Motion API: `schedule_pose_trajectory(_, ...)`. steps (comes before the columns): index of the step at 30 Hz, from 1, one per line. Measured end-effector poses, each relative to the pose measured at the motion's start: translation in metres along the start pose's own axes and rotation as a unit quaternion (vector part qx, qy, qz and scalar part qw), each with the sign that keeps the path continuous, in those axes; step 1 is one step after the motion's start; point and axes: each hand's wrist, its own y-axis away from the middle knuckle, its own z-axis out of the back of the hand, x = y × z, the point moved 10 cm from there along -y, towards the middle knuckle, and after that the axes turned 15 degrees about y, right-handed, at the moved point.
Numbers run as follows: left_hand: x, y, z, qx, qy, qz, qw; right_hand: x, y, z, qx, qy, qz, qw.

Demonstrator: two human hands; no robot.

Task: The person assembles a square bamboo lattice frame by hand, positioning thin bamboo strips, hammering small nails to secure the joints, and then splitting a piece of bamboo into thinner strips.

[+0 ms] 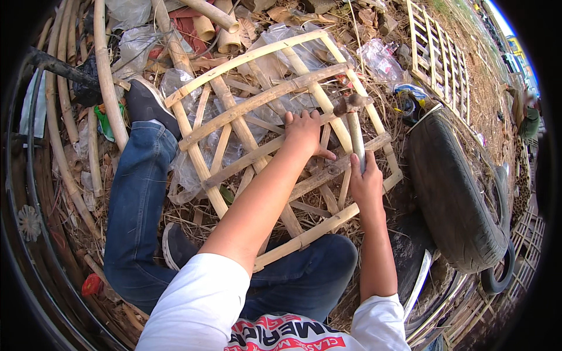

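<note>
A lattice frame of split bamboo slats (266, 97) lies tilted before me, its near edge resting over my bent leg. My left hand (304, 133) grips a cross slat near the frame's middle, fingers curled over it and thumb stretched to the right. In my right hand (367, 180) is a hammer (356, 136), held by its pale handle. The rusty hammer head points away from me and overlaps the end of a cross slat at the frame's right side. Whether it touches the slat, I cannot tell.
A worn black tyre (453, 190) stands to the right, with another bamboo lattice (439, 55) beyond it. Bamboo poles (105, 76) lie along the left. Clear plastic bags (380, 61), dry leaves and straw litter the ground. My shoe (151, 105) is beside the frame's left corner.
</note>
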Motion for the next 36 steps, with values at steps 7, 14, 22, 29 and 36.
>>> schedule_pose_trajectory(7,0.006,0.003,0.005,0.019,0.009,0.013,1.000,0.006,-0.005,0.023,0.005,-0.060,0.005,0.998)
schedule_pose_trajectory(14,0.008,0.002,0.003,0.017,-0.003,0.001,1.000,0.032,0.000,0.079,-0.086,-0.216,0.033,0.972)
schedule_pose_trajectory(22,0.003,0.000,0.003,0.009,-0.020,0.016,1.000,0.001,-0.009,-0.015,-0.020,-0.053,0.003,0.998)
schedule_pose_trajectory(29,0.005,0.001,0.006,0.005,0.002,0.006,1.000,-0.011,-0.013,0.003,-0.006,-0.068,-0.013,0.998)
schedule_pose_trajectory(36,0.006,0.002,0.005,0.008,0.005,-0.006,1.000,0.027,0.001,0.080,-0.086,-0.188,0.033,0.978)
